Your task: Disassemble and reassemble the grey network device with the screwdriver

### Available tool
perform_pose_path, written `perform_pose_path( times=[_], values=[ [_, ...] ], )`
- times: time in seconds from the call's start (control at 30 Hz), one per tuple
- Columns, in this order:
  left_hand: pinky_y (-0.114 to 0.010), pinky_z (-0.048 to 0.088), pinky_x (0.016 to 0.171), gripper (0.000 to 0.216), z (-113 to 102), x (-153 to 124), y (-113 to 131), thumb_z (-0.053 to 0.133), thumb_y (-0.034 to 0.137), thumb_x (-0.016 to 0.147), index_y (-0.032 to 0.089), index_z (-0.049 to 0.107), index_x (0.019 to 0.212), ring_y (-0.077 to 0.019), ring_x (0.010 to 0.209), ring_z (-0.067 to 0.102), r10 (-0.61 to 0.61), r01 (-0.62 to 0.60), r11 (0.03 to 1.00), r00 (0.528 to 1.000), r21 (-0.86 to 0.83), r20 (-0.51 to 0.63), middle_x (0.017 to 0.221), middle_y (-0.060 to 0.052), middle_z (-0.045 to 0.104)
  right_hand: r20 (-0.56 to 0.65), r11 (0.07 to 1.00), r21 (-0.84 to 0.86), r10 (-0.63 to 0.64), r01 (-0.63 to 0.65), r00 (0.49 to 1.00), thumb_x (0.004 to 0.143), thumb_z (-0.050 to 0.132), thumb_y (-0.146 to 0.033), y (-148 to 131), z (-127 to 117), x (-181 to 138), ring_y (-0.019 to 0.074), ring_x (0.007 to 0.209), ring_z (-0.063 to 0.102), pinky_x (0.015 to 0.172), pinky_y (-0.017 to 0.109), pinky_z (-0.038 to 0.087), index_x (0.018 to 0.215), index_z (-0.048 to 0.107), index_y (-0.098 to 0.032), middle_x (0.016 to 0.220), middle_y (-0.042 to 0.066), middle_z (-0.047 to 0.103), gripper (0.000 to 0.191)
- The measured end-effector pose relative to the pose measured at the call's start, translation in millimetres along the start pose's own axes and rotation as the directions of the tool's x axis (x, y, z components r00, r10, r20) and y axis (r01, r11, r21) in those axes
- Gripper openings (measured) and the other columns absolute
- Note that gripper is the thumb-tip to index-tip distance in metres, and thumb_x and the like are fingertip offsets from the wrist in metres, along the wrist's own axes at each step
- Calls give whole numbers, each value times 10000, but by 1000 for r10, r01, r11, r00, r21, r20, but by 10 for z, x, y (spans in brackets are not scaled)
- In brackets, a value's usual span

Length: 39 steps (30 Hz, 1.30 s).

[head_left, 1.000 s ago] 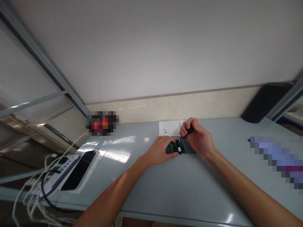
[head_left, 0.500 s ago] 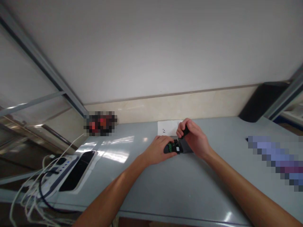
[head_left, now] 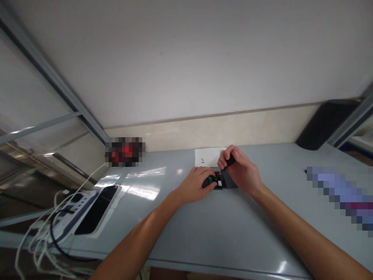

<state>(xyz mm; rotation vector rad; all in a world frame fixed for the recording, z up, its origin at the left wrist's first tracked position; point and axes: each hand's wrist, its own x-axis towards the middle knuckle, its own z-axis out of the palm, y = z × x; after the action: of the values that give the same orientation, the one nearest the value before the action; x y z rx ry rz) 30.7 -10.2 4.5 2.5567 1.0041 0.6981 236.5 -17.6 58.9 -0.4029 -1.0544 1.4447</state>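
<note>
A small dark device (head_left: 220, 182) with a green circuit board showing lies on the grey table (head_left: 210, 229). My left hand (head_left: 194, 184) curls over its left end and holds it down. My right hand (head_left: 240, 170) is closed round a short black tool handle (head_left: 229, 160), whose tip points down at the device. Just behind the hands lies a white sheet (head_left: 206, 156) carrying a few tiny dark specks.
A phone (head_left: 96, 210) rests face up at the table's left edge beside a white power strip (head_left: 67, 212) with tangled white and black cables. A black object (head_left: 323, 124) stands at the back right against the wall. A glass partition runs along the left.
My left fingers have slid further over the green board, hiding more of it. The right hand with the tool has barely shifted.
</note>
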Motion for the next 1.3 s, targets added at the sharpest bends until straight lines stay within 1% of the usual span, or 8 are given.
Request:
perform_pose_path(
  times=[0.2, 0.47, 0.73, 1.0, 1.13, 1.2, 1.27, 1.3],
  values=[
    [-460, 496, 1152, 132, 33, 1, -24, 648, 274, 1064, 251, 715, 1176, -258, 1317, 688, 45, -46, 999, 998, -11, -50, 1297, -67, 782, -60, 998, 68, -10, 14, 998, 1040, 630, -500, -71, -23, 30, 201, 719, 433, 690, 334, 393, 777, 613, -241, 756, 13, 420, 369],
    [-471, 520, 1143, 124, 83, 0, -80, 651, 223, 1055, 243, 768, 1090, -251, 1287, 706, 59, -62, 998, 994, -23, -95, 1319, -87, 765, -54, 999, 44, -20, 23, 998, 1022, 672, -500, -66, -54, 38, 189, 717, 435, 678, 327, 402, 780, 625, -233, 776, 11, 424, 364],
    [-473, 531, 1148, 104, 118, 0, -137, 711, 291, 1051, 245, 799, 1084, -258, 1290, 705, 36, -46, 995, 994, -90, -102, 1354, -102, 753, -55, 999, 48, -14, 16, 998, 1019, 674, -521, -73, -37, 33, 188, 707, 434, 668, 328, 432, 788, 592, -239, 773, 3, 404, 373],
    [-478, 534, 1153, 118, 146, 14, -214, 719, 316, 1058, 250, 817, 1049, -248, 1267, 707, 35, -52, 992, 989, -116, -143, 1342, -91, 755, -97, 998, 22, -49, 51, 994, 1067, 579, -551, -160, -54, 64, 206, 691, 430, 664, 353, 455, 801, 569, -266, 760, 5, 384, 390],
    [-459, 560, 1107, 187, 127, 39, -207, 685, 364, 1076, 240, 812, 1016, -238, 1174, 734, -21, -14, 989, 972, -147, -232, 1214, -86, 793, -99, 982, -105, -167, 156, 981, 1051, 582, -593, -227, -94, 63, 221, 701, 448, 681, 374, 431, 794, 568, -277, 757, 16, 420, 407],
    [-443, 571, 1081, 216, 101, 56, -213, 663, 371, 1085, 228, 805, 1009, -233, 1138, 737, -72, 15, 985, 942, -171, -327, 1168, -89, 798, -43, 934, -279, -246, 224, 968, 1051, 562, -636, -261, -129, 47, 231, 712, 471, 697, 384, 420, 799, 582, -277, 755, 26, 472, 439],
    [-439, 564, 1078, 217, 49, 89, -240, 644, 359, 1092, 225, 802, 1030, -234, 1144, 725, -115, 58, 987, 908, -150, -404, 1163, -91, 794, 72, 795, -538, -288, 280, 955, 1071, 530, -638, -279, -163, 25, 232, 730, 496, 718, 385, 403, 798, 610, -264, 767, 40, 541, 470],
    [-446, 554, 1083, 205, 13, 118, -262, 643, 347, 1092, 228, 803, 1043, -237, 1148, 717, -126, 87, 990, 895, -109, -428, 1155, -86, 795, 135, 676, -674, -285, 299, 949, 1081, 527, -617, -277, -177, 15, 231, 742, 508, 731, 383, 392, 788, 620, -255, 772, 45, 568, 475]
  ],
)
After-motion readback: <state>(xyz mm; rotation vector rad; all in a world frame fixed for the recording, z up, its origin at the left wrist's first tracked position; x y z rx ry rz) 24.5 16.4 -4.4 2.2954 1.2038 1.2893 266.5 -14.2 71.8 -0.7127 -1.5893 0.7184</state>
